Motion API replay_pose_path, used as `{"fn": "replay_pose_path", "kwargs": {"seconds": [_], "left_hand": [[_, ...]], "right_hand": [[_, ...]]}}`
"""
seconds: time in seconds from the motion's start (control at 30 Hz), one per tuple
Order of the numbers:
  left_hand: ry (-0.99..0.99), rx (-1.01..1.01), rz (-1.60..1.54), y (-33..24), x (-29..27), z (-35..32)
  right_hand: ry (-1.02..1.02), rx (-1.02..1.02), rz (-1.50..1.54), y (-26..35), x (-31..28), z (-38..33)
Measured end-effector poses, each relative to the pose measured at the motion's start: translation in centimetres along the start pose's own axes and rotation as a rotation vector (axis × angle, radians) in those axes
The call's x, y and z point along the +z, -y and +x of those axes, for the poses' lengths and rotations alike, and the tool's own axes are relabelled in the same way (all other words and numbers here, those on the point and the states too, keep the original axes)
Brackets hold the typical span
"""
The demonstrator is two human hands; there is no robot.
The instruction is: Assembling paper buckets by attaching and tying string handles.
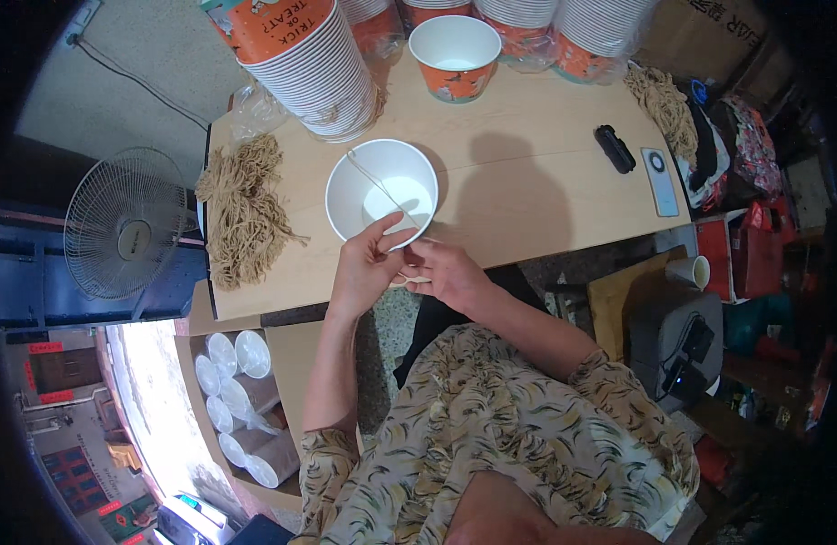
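A white-lined paper bucket (343,205) sits near the table's front edge, its mouth turned up toward me. A thin beige cord (379,184) runs across its opening, from the far rim to my fingers at the near rim. My left hand (369,270) is closed, with its fingertips pinching the cord at that rim. Beside it my right hand (448,272) has curled fingers meeting the left ones just outside the bucket wall. A pale bit of cord shows below the right fingers. The exact grip at the rim is partly hidden.
Beige cords (246,213) lie heaped on the left, with another bundle (664,109) far right. Stacked paper buckets (310,86) and one orange bucket (456,82) stand behind. A black object (615,149), white remote (659,183), fan (128,227) and open carton (291,381) surround the workspace.
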State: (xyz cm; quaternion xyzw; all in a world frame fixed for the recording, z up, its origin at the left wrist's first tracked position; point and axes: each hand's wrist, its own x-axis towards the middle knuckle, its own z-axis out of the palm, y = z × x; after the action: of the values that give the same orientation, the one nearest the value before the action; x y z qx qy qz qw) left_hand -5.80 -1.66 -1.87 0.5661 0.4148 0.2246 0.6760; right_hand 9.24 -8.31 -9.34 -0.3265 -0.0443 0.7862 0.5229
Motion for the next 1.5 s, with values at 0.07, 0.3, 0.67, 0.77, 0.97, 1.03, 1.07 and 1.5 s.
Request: {"fn": "replay_pose_path", "kwargs": {"seconds": [0.07,0.3,0.67,0.77,0.97,1.03,1.07,1.5], "left_hand": [[-0.001,-0.015,-0.011,-0.2,0.0,0.0],[0.040,-0.025,0.046,-0.1,-0.7,-0.2],[0.052,-0.044,0.015,-0.4,-0.5,-0.2],[0.050,0.003,0.052,0.3,-0.6,0.2],[-0.033,0.046,0.001,0.4,0.5,0.5],[-0.080,0.126,0.058,1.0,0.5,0.8],[-0.085,0.127,0.053,1.2,0.3,0.9],[-0.106,0.101,-0.050,0.7,-0.8,0.8]], "right_hand": [[0.090,-0.007,0.011,-0.4,-0.9,0.5],[0.149,-0.053,0.066,-0.8,-1.2,1.1],[0.088,0.010,0.008,0.7,-0.8,-0.2],[0.111,-0.032,-0.040,0.3,-1.1,-0.1],[0.029,-0.146,-0.191,0.5,-0.7,-1.3],[-0.060,-0.214,-0.400,0.9,-0.9,-2.1],[-0.090,-0.452,-0.764,1.1,-1.2,-2.4],[0.253,-1.187,-1.629,8.7,2.1,-3.3]]}}
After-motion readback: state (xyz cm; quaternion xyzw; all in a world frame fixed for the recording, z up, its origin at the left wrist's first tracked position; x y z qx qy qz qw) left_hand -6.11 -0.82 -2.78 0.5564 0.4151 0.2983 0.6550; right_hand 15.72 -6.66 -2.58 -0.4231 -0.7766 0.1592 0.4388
